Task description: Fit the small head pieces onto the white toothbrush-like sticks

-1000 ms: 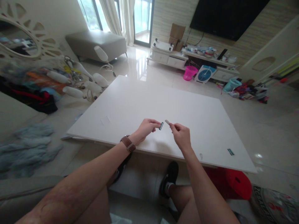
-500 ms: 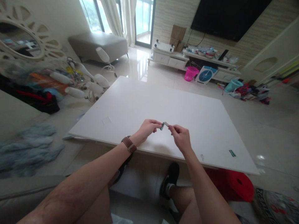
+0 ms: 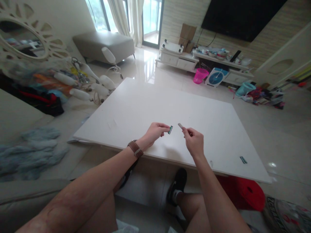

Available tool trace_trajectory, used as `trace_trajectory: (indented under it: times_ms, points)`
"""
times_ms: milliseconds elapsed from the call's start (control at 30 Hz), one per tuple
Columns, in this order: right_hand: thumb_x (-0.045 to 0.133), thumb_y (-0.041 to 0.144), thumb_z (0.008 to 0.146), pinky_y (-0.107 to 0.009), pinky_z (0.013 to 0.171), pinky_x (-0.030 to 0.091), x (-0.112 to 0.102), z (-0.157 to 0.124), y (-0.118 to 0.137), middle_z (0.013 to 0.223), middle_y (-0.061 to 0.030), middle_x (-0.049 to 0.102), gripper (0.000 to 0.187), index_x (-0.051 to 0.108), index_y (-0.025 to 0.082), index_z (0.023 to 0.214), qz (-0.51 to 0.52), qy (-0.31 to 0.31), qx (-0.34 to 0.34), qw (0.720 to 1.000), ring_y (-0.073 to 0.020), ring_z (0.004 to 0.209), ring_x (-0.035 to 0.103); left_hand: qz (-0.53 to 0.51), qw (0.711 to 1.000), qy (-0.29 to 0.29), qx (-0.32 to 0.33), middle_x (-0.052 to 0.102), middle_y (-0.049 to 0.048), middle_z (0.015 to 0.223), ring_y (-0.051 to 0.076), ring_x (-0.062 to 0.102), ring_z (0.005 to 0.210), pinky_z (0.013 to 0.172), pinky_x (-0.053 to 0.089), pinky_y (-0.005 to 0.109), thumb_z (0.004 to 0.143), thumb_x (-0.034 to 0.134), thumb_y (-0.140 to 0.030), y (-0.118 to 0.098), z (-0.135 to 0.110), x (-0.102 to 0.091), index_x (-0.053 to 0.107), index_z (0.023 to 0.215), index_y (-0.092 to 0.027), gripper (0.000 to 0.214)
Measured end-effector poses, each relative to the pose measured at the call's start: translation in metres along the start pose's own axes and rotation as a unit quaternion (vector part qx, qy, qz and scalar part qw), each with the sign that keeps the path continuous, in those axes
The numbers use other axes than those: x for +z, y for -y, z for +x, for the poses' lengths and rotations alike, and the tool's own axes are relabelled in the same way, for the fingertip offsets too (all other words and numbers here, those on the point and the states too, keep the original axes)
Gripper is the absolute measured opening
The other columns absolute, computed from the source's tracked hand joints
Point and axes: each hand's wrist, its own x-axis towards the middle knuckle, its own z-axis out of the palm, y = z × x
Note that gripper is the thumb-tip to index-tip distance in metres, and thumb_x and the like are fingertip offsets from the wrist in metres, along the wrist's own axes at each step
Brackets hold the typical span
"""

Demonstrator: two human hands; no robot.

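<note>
My left hand (image 3: 155, 132), with a brown watch strap on its wrist, pinches a small green and dark razor cartridge (image 3: 170, 129) at its fingertips, just above the white board (image 3: 150, 97). To the right, my right hand (image 3: 193, 139) is closed on a small flat grey piece (image 3: 180, 125), its free end pointing up and left. A gap separates this piece from the cartridge. Near the board's right front lies another small green and dark piece (image 3: 243, 160), which looks like the same kind. A small clear piece (image 3: 211, 163) lies by the front edge, close to my right forearm.
A white-shaded lamp (image 3: 97, 85) lies by the board's left side. A red roll (image 3: 250, 194) sits below the right front edge. Beyond the board are a pink basket (image 3: 200, 76), a blue and white fan (image 3: 216, 77) and a low white cabinet (image 3: 177, 61).
My right hand has moved right, drawing the grey piece away from the cartridge. My left hand stays nearly in place, with the cartridge turned slightly. The view has shifted a little.
</note>
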Motion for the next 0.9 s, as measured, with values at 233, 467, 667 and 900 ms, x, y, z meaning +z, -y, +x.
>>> trace_trajectory:
  times_ms: [233,467,667,900]
  points:
    - [0.057,0.053,0.093,-0.024,0.052,0.03,-0.003,-0.005,0.002,0.056,0.0002,0.057,0.045,0.072,0.016,0.074,0.061,0.159,-0.028,0.985,-0.0108,0.052,0.046,-0.019,0.999,-0.004,0.03,0.063,0.002,0.065,0.008,0.042,0.054,0.055,0.031,0.026,0.064,0.072,-0.024,0.0,0.001,-0.001,0.074,0.076,-0.013,0.016]
    - [0.06,0.053,0.092,-0.024,0.051,0.03,-0.011,-0.002,-0.003,0.056,-0.0004,0.059,0.043,0.075,0.016,0.077,0.088,0.162,-0.016,0.983,-0.0109,0.051,0.045,0.012,1.0,0.011,0.023,0.066,0.0035,0.07,0.008,0.043,0.056,0.055,0.031,0.025,0.067,0.072,-0.025,0.001,0.0,-0.002,0.076,0.081,-0.013,0.019]
    - [0.06,0.05,0.092,-0.024,0.051,0.03,-0.003,-0.005,0.001,0.054,0.0007,0.058,0.042,0.074,0.016,0.072,0.048,0.236,-0.054,0.969,-0.0101,0.05,0.044,0.004,1.0,-0.004,0.02,0.064,0.0024,0.067,0.008,0.043,0.055,0.056,0.032,0.025,0.066,0.072,-0.024,-0.001,0.0,-0.001,0.075,0.078,-0.013,0.017]
    - [0.06,0.051,0.092,-0.026,0.052,0.029,-0.001,-0.006,0.001,0.054,0.0007,0.058,0.043,0.074,0.016,0.073,0.055,0.131,-0.049,0.989,-0.0104,0.051,0.044,-0.01,1.0,0.003,0.029,0.064,0.0028,0.067,0.008,0.043,0.055,0.056,0.032,0.025,0.065,0.071,-0.023,-0.002,-0.002,0.0,0.075,0.078,-0.012,0.016]
